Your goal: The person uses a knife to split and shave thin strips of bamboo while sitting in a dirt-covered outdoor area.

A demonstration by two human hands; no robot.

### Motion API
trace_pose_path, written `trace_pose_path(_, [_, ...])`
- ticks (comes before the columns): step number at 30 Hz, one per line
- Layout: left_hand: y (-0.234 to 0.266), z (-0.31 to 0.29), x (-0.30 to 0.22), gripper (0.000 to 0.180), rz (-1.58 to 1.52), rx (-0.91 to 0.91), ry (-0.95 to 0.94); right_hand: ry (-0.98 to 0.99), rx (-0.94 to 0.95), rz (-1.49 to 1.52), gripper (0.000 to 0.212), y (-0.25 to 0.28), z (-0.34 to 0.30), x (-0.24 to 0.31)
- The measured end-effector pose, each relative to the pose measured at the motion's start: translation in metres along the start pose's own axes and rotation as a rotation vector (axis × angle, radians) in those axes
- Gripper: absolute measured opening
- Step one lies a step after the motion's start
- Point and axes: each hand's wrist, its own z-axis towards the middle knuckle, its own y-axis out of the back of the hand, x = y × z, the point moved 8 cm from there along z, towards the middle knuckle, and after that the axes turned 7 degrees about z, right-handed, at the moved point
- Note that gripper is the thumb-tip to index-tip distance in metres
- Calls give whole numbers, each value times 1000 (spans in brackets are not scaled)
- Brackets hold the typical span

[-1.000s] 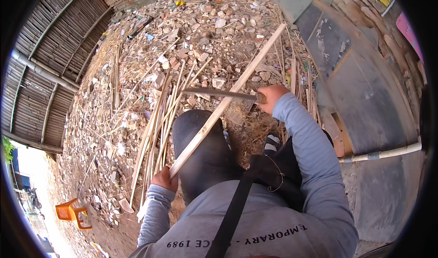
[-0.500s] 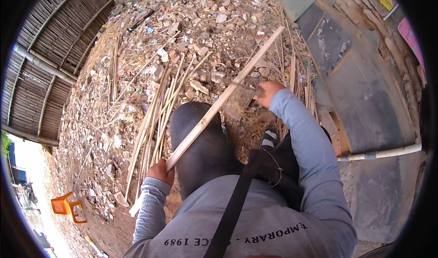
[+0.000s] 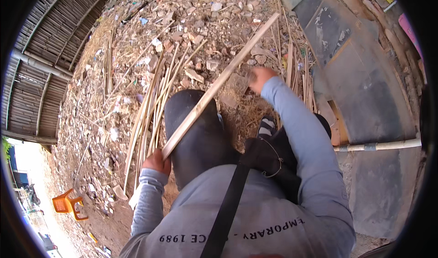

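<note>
My left hand point(image 3: 158, 162) is closed around the lower end of a long, pale wooden strip point(image 3: 207, 97). The strip slants up to the right across my dark-trousered knee point(image 3: 185, 107), its far end out over the rubble. To the right of the strip's middle, my right hand point(image 3: 262, 78) is closed on a knife-like tool, whose brownish end point(image 3: 251, 75) shows at the fingers. Motion smears the tool, so its blade and any contact with the strip are unclear. Beside my left knee lies a loose bundle of thin wooden strips point(image 3: 148, 109).
Broken brick and stones point(image 3: 182, 30) cover the ground ahead. More strips point(image 3: 305, 82) lie at the right, beside dark flat sheets point(image 3: 365, 89) and a pale pole point(image 3: 383, 145). A slatted bamboo wall point(image 3: 45, 25) and an orange plastic chair point(image 3: 68, 204) are at the left.
My right hand has moved slightly up and left with the tool. The wooden strip stays in my left hand; the whole view has shifted a little.
</note>
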Motion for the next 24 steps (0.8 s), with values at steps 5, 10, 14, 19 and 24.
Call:
trace_pose_path(5, [16,7,3,16,43,-38,-14,-137,-11,75,30,22,12,-26])
trace_pose_path(10, [8,4,4,20,69,-12,-26,-4,250,-14,33,-12,-2,18])
trace_pose_path(14, [10,22,-3,21,77,-57,-31,-42,131,42,40,-14,13,-20])
trace_pose_path(19, [11,5,12,21,66,-45,4,87,239,-176,44,-11,-13,56])
trace_pose_path(24, [17,18,-5,19,38,-47,-23,-193,16,146,30,-2,16,-42])
